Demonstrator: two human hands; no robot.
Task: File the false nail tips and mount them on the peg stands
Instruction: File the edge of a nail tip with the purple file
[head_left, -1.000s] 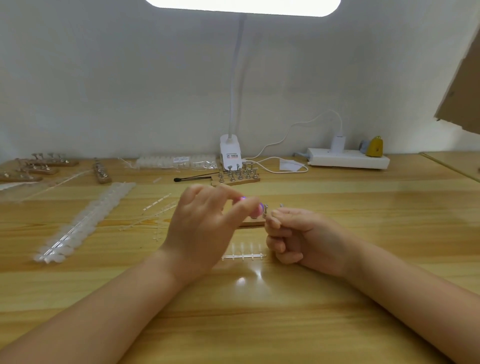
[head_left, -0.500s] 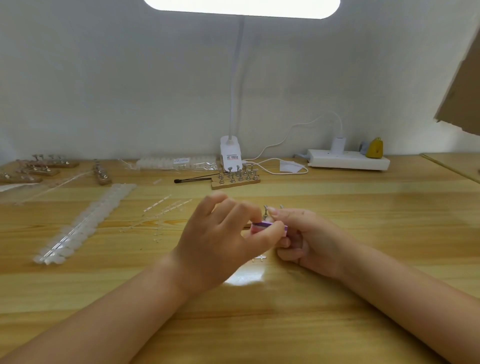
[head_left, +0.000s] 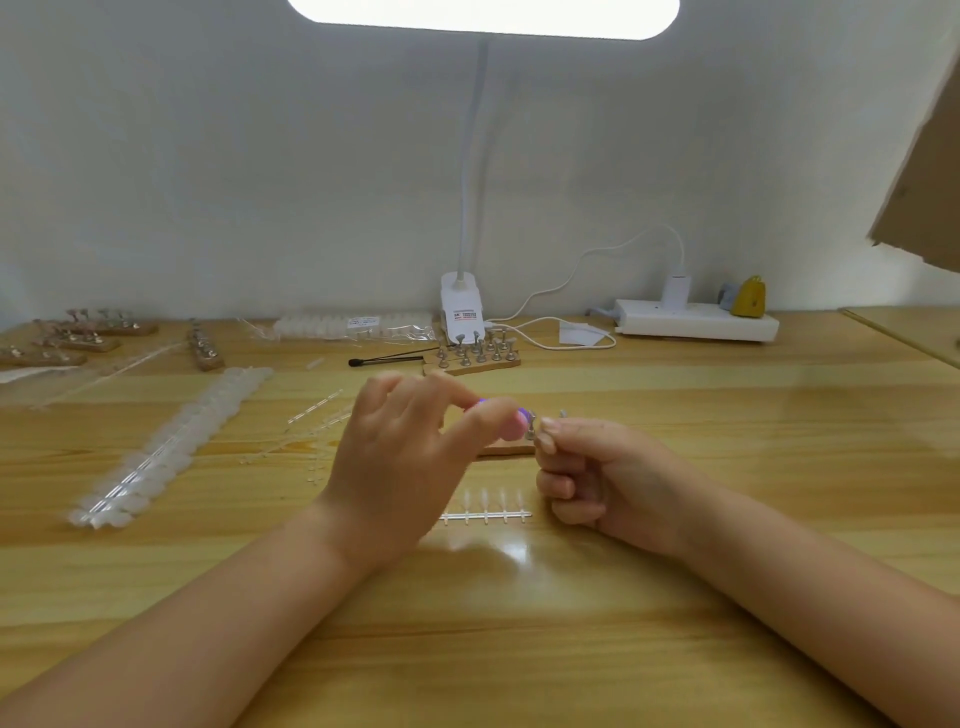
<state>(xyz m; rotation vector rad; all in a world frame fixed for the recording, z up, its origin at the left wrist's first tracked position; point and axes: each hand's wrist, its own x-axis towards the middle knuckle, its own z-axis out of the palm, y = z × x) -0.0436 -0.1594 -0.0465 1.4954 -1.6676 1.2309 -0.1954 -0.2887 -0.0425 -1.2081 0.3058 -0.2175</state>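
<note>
My left hand (head_left: 410, 457) pinches a small pink and purple nail file (head_left: 511, 420) between thumb and forefinger. The file's end meets the fingertips of my right hand (head_left: 602, 478), which pinch a tiny clear nail tip (head_left: 546, 432) that is mostly hidden. Just behind the two hands lies a wooden peg stand (head_left: 506, 448) with metal pegs, largely covered by the hands. A short sprue of clear nail tips (head_left: 485, 508) lies on the table in front, between my wrists.
Another wooden peg stand (head_left: 472, 358) sits by the lamp base (head_left: 462, 312), with a black brush (head_left: 387, 358) beside it. Long strips of nail tips (head_left: 171, 447) lie at left, more stands (head_left: 78, 338) at far left. A power strip (head_left: 696, 322) lies at back right.
My left hand dropped with the file half a second ago, then rose back up to the right fingertips; a filing stroke. My right hand has hardly moved.
</note>
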